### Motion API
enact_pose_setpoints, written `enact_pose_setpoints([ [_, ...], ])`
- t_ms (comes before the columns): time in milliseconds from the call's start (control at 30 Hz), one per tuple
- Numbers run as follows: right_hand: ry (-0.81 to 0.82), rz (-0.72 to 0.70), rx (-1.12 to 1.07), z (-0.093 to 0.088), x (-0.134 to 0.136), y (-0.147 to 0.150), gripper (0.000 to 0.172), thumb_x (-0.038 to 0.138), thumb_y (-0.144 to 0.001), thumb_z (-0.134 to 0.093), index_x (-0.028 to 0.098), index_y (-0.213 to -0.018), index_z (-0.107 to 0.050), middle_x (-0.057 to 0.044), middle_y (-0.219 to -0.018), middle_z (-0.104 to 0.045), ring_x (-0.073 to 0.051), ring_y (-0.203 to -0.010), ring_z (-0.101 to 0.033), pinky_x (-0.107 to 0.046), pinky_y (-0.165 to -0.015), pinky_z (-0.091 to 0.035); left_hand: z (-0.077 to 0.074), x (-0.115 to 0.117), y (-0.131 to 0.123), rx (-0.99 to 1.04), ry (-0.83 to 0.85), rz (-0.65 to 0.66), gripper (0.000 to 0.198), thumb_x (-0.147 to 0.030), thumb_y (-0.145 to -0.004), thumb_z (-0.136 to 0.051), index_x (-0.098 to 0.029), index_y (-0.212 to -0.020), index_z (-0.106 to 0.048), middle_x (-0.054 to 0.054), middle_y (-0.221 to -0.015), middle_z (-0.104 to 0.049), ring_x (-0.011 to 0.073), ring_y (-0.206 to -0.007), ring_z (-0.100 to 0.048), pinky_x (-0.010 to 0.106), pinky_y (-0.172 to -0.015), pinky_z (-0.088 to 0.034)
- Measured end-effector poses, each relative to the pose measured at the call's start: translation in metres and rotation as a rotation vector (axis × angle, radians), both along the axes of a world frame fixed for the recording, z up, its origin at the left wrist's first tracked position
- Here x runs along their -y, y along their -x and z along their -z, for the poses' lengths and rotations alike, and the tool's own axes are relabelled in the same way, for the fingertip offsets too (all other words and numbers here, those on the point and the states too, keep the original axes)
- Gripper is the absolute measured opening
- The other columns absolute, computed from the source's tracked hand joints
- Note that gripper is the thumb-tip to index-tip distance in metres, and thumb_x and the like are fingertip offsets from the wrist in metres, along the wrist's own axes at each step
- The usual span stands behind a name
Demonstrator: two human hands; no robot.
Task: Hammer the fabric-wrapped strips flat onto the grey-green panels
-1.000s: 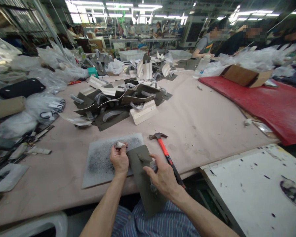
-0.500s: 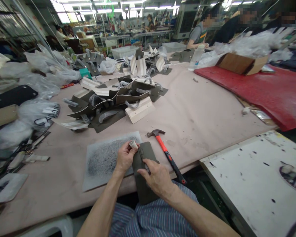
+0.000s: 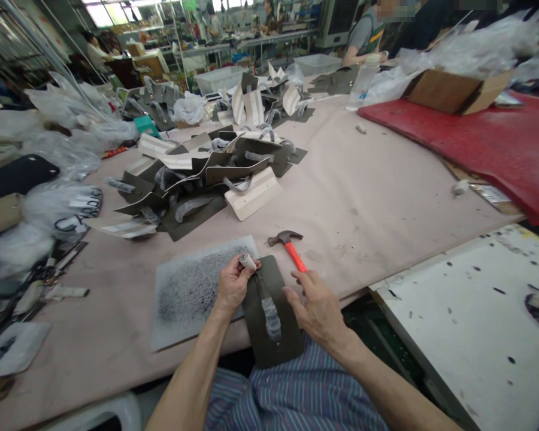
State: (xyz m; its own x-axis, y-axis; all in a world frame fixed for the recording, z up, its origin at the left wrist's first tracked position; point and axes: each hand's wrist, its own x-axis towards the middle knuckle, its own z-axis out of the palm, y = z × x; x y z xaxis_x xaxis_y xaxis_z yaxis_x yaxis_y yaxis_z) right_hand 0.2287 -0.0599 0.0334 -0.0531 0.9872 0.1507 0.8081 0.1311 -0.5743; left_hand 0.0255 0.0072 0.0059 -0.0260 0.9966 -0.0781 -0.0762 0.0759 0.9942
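In my left hand [image 3: 234,284], a short punch-like tool [image 3: 248,261] with a pale wrapped body and metal end is pinched upright. It stands at the upper end of a dark olive panel [image 3: 276,281]. A plastic-wrapped strap or handle [image 3: 271,320] lies along the panel's middle. The panel's lower part overhangs the table edge above my lap. My right hand [image 3: 321,311] lies over the handle of a claw hammer [image 3: 294,254], thumb apart from the fingers. The hammer's head rests on the table; the lower handle is hidden under my hand.
A speckled grey board [image 3: 188,293] lies left of the panel. Beyond it is a heap of similar panels [image 3: 197,209]. Tools [image 3: 67,257] and plastic bags [image 3: 72,209] crowd the left. A red sheet [image 3: 467,143], cardboard box [image 3: 449,93] and white worktop [image 3: 467,311] are right. People sit farther back.
My right hand has moved off the panel, rightward onto the hammer's handle, uncovering the wrapped strap. My left hand still holds the punch-like tool near the panel's upper end.
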Motion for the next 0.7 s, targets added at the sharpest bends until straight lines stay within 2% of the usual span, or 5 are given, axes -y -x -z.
enact_pose_setpoints([
  [100, 0.014, 0.114, 0.163, 0.012, -0.009, -0.032, 0.033, 0.037, -0.096, -0.055, 0.014, -0.120, -0.059, -0.012, -0.109, -0.060, -0.026, -0.098, -0.058, -0.036, -0.084, -0.045, 0.001, -0.001, 0.000, -0.013, -0.003, 0.007, 0.033, -0.038, -0.077, -0.074, -0.016, -0.099, -0.065, 0.007, -0.089, -0.075, 0.0224, -0.087, -0.072, 0.037, -0.089, -0.056],
  [200, 0.120, 0.139, 0.285, 0.022, -0.013, -0.051, 0.034, 0.036, -0.094, -0.060, 0.014, -0.119, -0.059, -0.011, -0.107, -0.059, -0.025, -0.097, -0.058, -0.034, -0.081, -0.043, 0.004, -0.001, 0.000, -0.022, -0.006, 0.009, 0.032, -0.037, -0.078, -0.073, -0.015, -0.100, -0.065, 0.007, -0.091, -0.075, 0.0213, -0.087, -0.072, 0.035, -0.088, -0.056],
  [400, 0.263, 0.058, 0.344, 0.024, -0.015, -0.044, 0.029, 0.037, -0.092, -0.063, 0.018, -0.113, -0.060, -0.006, -0.097, -0.057, -0.021, -0.085, -0.058, -0.029, -0.072, -0.037, 0.008, 0.000, 0.001, -0.031, -0.032, 0.012, 0.030, -0.035, -0.081, -0.072, -0.016, -0.101, -0.064, 0.006, -0.092, -0.075, 0.0205, -0.088, -0.072, 0.033, -0.088, -0.056],
  [600, 0.318, 0.042, 0.288, 0.022, -0.024, -0.039, 0.015, 0.025, -0.090, -0.060, 0.015, -0.100, -0.056, -0.007, -0.092, -0.057, -0.018, -0.077, -0.055, -0.028, -0.066, -0.032, 0.009, 0.002, -0.001, -0.137, -0.081, 0.017, 0.024, -0.029, -0.083, -0.067, -0.016, -0.103, -0.064, 0.007, -0.094, -0.075, 0.0208, -0.090, -0.072, 0.033, -0.087, -0.056],
  [700, 0.455, 0.075, 0.018, 0.017, -0.034, -0.043, 0.008, 0.019, -0.085, -0.059, 0.017, -0.089, -0.053, -0.002, -0.077, -0.054, -0.016, -0.069, -0.051, -0.027, -0.062, -0.032, 0.009, 0.005, -0.001, -0.295, -0.165, 0.028, 0.022, -0.025, -0.084, -0.063, -0.018, -0.105, -0.065, 0.006, -0.094, -0.075, 0.0202, -0.090, -0.071, 0.031, -0.085, -0.055],
])
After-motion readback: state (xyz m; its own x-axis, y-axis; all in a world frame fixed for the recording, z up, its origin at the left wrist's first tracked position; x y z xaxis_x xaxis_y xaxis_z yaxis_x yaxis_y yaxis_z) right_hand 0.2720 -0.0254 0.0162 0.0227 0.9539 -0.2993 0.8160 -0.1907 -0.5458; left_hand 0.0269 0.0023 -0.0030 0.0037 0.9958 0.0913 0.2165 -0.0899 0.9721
